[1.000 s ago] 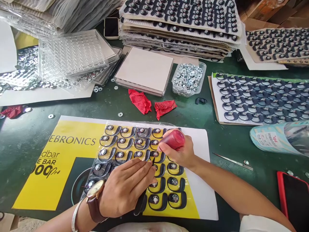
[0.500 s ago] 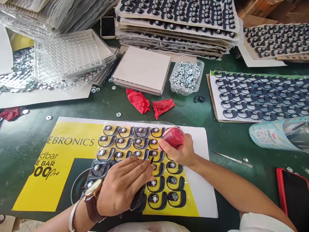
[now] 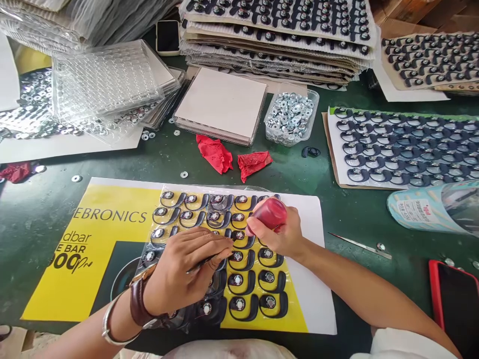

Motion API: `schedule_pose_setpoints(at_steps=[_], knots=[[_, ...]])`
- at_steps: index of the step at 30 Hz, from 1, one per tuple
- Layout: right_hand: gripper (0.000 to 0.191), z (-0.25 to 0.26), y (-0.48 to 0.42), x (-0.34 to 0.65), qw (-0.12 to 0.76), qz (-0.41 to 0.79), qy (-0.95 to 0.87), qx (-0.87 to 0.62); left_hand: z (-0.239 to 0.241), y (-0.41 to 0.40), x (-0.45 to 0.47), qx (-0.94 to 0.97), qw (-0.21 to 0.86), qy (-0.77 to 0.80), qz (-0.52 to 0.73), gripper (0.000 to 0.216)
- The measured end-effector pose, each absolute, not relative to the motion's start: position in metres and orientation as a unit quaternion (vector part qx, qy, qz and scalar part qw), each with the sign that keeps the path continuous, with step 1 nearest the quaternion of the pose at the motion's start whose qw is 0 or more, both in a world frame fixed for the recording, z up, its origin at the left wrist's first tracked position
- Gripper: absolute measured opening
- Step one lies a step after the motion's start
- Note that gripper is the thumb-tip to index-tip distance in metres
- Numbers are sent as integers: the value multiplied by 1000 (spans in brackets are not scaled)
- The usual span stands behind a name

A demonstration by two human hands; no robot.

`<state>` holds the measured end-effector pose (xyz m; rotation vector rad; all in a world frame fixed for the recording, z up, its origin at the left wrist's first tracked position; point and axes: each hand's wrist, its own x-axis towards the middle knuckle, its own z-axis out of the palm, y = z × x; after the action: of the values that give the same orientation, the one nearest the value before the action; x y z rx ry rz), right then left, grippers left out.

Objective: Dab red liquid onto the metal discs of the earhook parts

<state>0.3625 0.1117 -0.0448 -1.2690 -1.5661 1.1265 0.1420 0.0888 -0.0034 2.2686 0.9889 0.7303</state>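
Note:
My right hand (image 3: 288,232) is wrapped round a red squeeze bottle (image 3: 270,215), tilted low over the sheet of parts. My left hand (image 3: 190,271) is raised above the same sheet, fingers pinched on a thin dark tool (image 3: 198,265), mostly hidden by the fingers. Beneath both hands, black ear hooks (image 3: 247,310) lie in rows on a clear plastic sheet, each curling round a small round piece with a silvery centre. A yellow and white printed sheet (image 3: 48,294) is under them. My hands cover several of the hooks.
Beyond the sheet lie two red cloth scraps (image 3: 215,153), a clear tub of metal washers (image 3: 290,117) and a stack of white cards (image 3: 220,102). At right are tweezers (image 3: 359,244), a red-edged phone (image 3: 454,299), a light-blue container (image 3: 415,209) and a tray of hooks (image 3: 404,144).
My left hand has lifted and turned, drawing slightly left and back from the row it covered, so hooks beneath it show. The right hand and bottle have barely moved.

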Motion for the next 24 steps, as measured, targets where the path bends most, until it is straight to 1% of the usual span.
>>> schedule_pose_setpoints(at_steps=[5,10,13,15,17,19,21,23,24], knots=[[20,-45,111,362,414,435,-644,-474,-2,99,142,811,313,418,264,13],[18,-44,108,359,430,433,-651,-452,-5,108,142,782,345,454,252,16],[21,-38,109,364,473,451,-616,-439,-1,107,140,785,337,449,263,15],[26,-32,116,374,477,408,-627,-461,4,105,136,807,316,419,272,15],[32,-27,131,390,428,282,-694,-506,8,103,132,841,293,371,264,22],[35,-28,150,406,330,108,-770,-535,9,102,128,862,280,344,244,32],[38,-35,170,419,224,-24,-820,-526,7,102,125,865,282,341,236,39],[45,-42,181,425,151,-76,-847,-505,3,103,123,860,298,341,238,42],[47,-44,183,425,139,-79,-853,-497,1,104,123,857,308,337,240,43]])
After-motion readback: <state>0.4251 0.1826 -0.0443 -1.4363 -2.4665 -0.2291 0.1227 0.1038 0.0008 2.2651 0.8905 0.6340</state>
